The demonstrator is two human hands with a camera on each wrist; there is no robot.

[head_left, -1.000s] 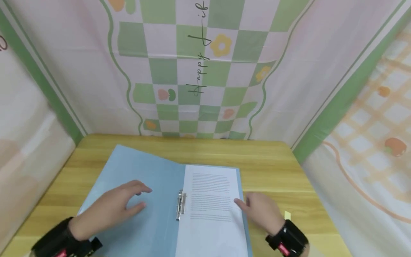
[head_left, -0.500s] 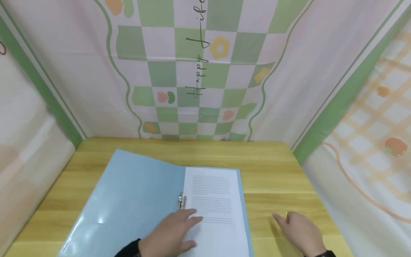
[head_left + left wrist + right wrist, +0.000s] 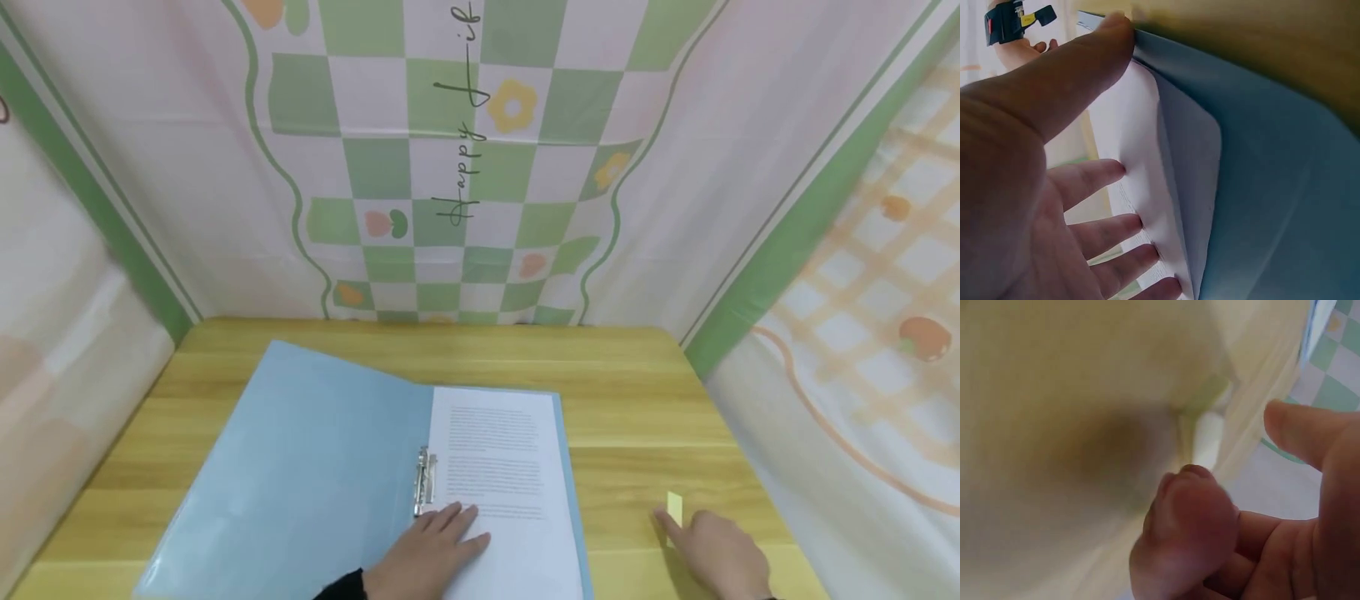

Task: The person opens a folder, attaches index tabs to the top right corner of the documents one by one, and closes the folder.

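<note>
A light blue folder (image 3: 315, 467) lies open on the wooden table (image 3: 637, 400), with a metal clip (image 3: 424, 479) at its spine. A white printed sheet (image 3: 502, 467) fills its right half. My left hand (image 3: 435, 546) rests flat on the sheet's lower left part beside the clip, fingers straight; the left wrist view shows the fingers (image 3: 1104, 231) on the sheet (image 3: 1135, 144) and the folder (image 3: 1272, 187). My right hand (image 3: 716, 554) is on the table to the right of the folder, forefinger at a small yellow sticky note (image 3: 674, 505). In the right wrist view the note (image 3: 1207, 434) shows between thumb and bent forefinger, which are apart.
Patterned cloth walls (image 3: 465, 167) close off the table at the back and on both sides. Bare wood lies behind the folder and to its right. The table's right edge (image 3: 757, 483) runs close to my right hand.
My left hand has crossed from the folder's left cover onto the sheet by the clip. My right hand has left the sheet's edge and moved right across the table to the yellow note.
</note>
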